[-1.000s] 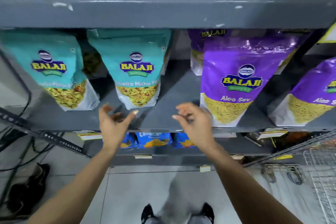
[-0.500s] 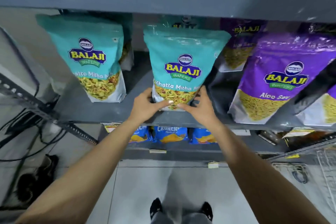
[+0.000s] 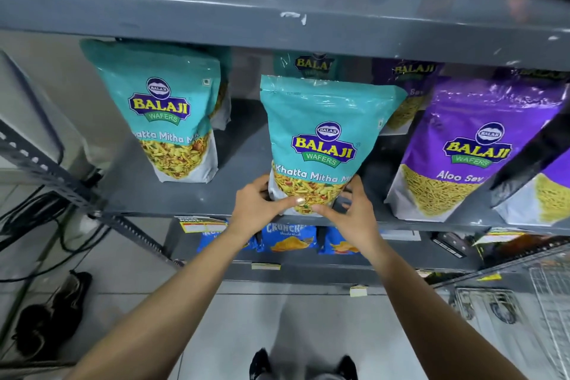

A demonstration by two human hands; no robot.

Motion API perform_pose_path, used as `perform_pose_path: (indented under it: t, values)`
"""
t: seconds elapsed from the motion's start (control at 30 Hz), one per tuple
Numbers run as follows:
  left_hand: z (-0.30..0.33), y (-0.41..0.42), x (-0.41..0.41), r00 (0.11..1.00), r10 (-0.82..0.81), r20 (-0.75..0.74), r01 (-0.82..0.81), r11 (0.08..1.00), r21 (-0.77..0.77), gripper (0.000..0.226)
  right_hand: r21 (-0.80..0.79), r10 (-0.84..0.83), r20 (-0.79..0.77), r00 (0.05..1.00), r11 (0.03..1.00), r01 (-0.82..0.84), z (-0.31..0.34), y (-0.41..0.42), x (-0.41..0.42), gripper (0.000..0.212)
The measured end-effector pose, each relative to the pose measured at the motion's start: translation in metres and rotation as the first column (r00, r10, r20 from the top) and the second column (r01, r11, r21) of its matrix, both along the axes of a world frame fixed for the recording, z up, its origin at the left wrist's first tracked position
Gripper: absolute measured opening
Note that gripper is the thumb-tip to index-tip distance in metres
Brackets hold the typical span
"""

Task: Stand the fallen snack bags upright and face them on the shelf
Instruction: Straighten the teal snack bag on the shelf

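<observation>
A teal Khatta Mitha bag stands upright at the front edge of the grey shelf, label facing me. My left hand grips its lower left corner and my right hand grips its lower right corner, thumbs on the front. Another teal bag stands to the left. A purple Aloo Sev bag stands to the right, and one more purple bag is cut off by the frame's right edge. More bags show dimly behind the front row.
The shelf above hangs low over the bag tops. Blue snack packs sit on the lower shelf. A slotted metal brace runs diagonally at left, with cables and dark shoes on the floor. A wire basket is at lower right.
Both hands went from empty in front of the shelf to gripping the middle teal bag's base. The bag now sits closer to the shelf's front edge and the view has shifted.
</observation>
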State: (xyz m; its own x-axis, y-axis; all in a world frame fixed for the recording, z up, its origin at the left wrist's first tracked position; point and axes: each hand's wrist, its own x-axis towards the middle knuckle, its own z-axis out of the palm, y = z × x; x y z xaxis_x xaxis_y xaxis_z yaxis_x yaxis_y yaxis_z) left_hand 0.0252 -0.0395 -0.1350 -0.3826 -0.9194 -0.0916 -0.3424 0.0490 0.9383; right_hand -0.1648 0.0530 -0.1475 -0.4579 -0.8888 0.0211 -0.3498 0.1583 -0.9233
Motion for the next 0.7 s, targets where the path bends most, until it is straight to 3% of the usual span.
perform_pose_path:
  t: [0.1,0.2,0.3,0.43,0.47,0.5,0.57,0.67,0.7]
  values:
    - [0.0,0.001,0.001,1.0,-0.017,-0.016,0.017,1.0,0.011,0.05,-0.029,0.008,0.018,1.0,1.0,-0.007,0.004,0.004,0.003,0.08]
    - [0.001,-0.001,0.007,0.999,-0.044,-0.032,0.045,0.999,0.03,0.066,-0.173,-0.076,0.039,0.996,0.981,0.082,0.01,0.011,0.015,0.097]
    - [0.0,-0.004,0.033,0.994,0.074,-0.079,-0.069,0.996,0.057,0.077,-0.383,-0.246,-0.081,0.966,0.902,0.198,0.015,0.018,0.038,0.079]
    - [-0.01,-0.014,0.093,0.919,0.365,-0.152,-0.382,0.919,-0.101,0.012,-0.559,-0.195,-0.333,0.922,0.828,-0.027,0.019,-0.001,0.084,0.038]
    - [-0.011,-0.018,0.108,0.874,0.45,-0.184,-0.476,0.868,-0.139,0.007,-0.547,-0.143,-0.383,0.913,0.831,-0.099,0.02,-0.014,0.097,0.028]
    - [-0.012,-0.025,0.123,0.825,0.524,-0.211,-0.559,0.812,-0.168,0.012,-0.503,-0.073,-0.406,0.911,0.85,-0.156,0.022,-0.031,0.11,0.023]
    - [-0.013,-0.046,0.146,0.786,0.589,-0.189,-0.617,0.764,-0.187,0.044,-0.353,0.081,-0.371,0.925,0.909,-0.221,0.027,-0.066,0.133,0.031]
    - [-0.011,-0.086,0.164,0.869,0.49,-0.076,-0.494,0.867,-0.057,0.1,-0.13,0.194,-0.216,0.957,0.966,-0.225,0.027,-0.119,0.152,0.077]
    - [-0.01,-0.098,0.166,0.902,0.424,-0.085,-0.426,0.905,-0.008,0.109,-0.066,0.218,-0.147,0.965,0.971,-0.229,0.026,-0.134,0.154,0.092]
